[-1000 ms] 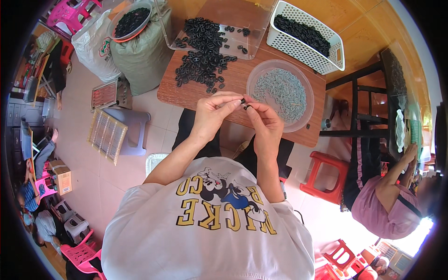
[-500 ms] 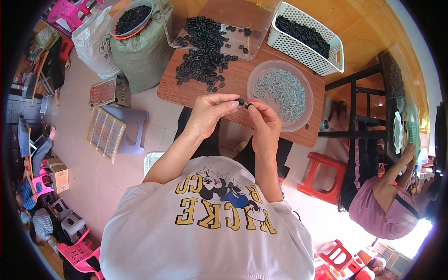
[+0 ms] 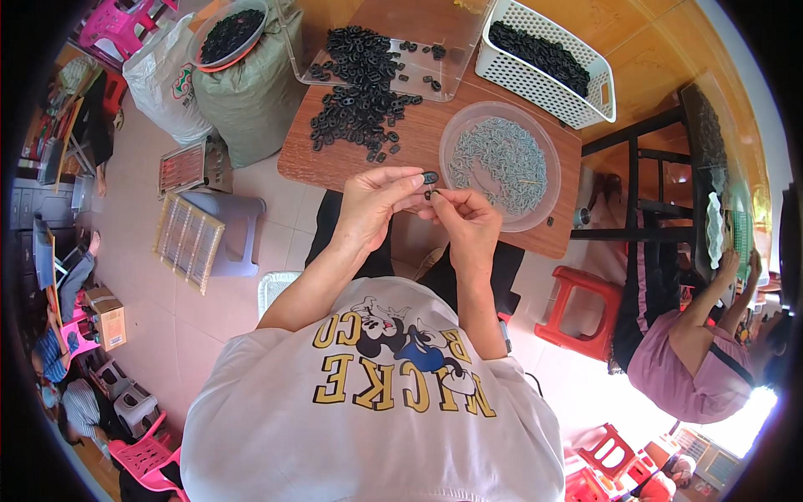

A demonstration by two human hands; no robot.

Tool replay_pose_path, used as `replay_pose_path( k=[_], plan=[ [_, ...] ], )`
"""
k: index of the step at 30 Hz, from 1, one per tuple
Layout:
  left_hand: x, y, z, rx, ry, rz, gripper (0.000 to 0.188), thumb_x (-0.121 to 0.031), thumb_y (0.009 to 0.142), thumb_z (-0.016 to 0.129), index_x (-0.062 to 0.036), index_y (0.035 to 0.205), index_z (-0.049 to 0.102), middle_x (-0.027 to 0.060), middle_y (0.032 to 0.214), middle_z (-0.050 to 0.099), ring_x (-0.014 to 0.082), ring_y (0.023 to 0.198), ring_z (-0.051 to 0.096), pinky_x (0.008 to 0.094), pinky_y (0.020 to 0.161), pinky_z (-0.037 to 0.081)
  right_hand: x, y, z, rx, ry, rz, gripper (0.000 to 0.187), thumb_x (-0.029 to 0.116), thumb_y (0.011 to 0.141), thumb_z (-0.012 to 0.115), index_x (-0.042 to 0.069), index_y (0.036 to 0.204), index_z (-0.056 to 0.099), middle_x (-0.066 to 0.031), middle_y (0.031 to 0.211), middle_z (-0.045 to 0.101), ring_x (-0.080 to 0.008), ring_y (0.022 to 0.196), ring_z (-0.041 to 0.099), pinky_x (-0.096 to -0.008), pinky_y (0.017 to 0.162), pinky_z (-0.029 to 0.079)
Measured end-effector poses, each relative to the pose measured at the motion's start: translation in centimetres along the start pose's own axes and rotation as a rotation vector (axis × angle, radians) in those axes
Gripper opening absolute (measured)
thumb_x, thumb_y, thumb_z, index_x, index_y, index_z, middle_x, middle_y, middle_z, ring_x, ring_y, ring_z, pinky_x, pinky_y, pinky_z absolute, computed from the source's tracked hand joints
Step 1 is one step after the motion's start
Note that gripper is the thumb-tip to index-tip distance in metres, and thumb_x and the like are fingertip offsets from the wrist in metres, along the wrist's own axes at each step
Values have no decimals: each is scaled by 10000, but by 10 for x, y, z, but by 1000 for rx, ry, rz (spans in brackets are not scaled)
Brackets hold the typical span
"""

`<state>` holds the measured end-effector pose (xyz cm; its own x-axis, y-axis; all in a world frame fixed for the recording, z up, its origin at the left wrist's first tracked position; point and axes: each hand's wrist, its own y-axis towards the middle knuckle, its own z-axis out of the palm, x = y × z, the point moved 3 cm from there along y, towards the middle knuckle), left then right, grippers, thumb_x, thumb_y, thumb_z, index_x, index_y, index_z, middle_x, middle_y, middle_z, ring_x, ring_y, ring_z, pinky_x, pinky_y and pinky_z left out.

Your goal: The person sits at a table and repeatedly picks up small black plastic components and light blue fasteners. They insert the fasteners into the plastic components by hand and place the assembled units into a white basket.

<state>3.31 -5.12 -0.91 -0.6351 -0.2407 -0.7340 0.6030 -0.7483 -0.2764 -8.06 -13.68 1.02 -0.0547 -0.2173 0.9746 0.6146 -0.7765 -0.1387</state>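
Just past the near edge of the wooden table (image 3: 418,142), my two hands meet over my lap. My left hand (image 3: 368,201) pinches a small black oval plastic piece (image 3: 431,177) between thumb and fingers. Close below it, my right hand (image 3: 468,219) pinches a second small dark piece (image 3: 430,194); a thin link, perhaps a screw, seems to run between the two. A heap of similar black pieces (image 3: 360,113) spills from a clear plastic bin (image 3: 427,88) onto the table. A round clear tub (image 3: 548,201) of silvery screws (image 3: 502,163) stands right of my hands.
A white perforated basket (image 3: 602,79) of black pieces sits at the back right. Full sacks (image 3: 259,125), one topped by a bowl (image 3: 199,50), stand to the left. A red stool (image 3: 577,309) is at my right. Beyond it, another person (image 3: 686,368) works at a table.
The piece in my right hand has moved from the right of the left hand's piece to just below it. The left hand's piece has turned and shows more of its oval face.
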Motion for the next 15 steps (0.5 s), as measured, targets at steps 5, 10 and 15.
replay_pose_path(
  k=[5,10,15],
  plan=[
    [-1,-2,2,-6,116,55,130,15,809,633,44,935,648,162,903,659,222,814,663,313,710,568,-3,2,-2,25,21,42,72,7,809,634,-50,854,630,-110,757,670,-135,647,653,-198,580,480],
    [1,-2,-1,-5,145,77,133,6,808,641,45,935,648,157,899,659,212,816,661,311,717,566,-4,2,-3,17,15,45,85,35,806,645,-41,844,636,-108,751,666,-142,641,648,-205,568,462],
    [4,-3,-2,2,173,91,136,7,807,641,44,938,650,154,885,666,202,780,664,305,710,559,-9,4,-5,35,53,42,75,7,811,636,-47,862,627,-109,750,670,-135,650,655,-196,572,479]
  ],
)
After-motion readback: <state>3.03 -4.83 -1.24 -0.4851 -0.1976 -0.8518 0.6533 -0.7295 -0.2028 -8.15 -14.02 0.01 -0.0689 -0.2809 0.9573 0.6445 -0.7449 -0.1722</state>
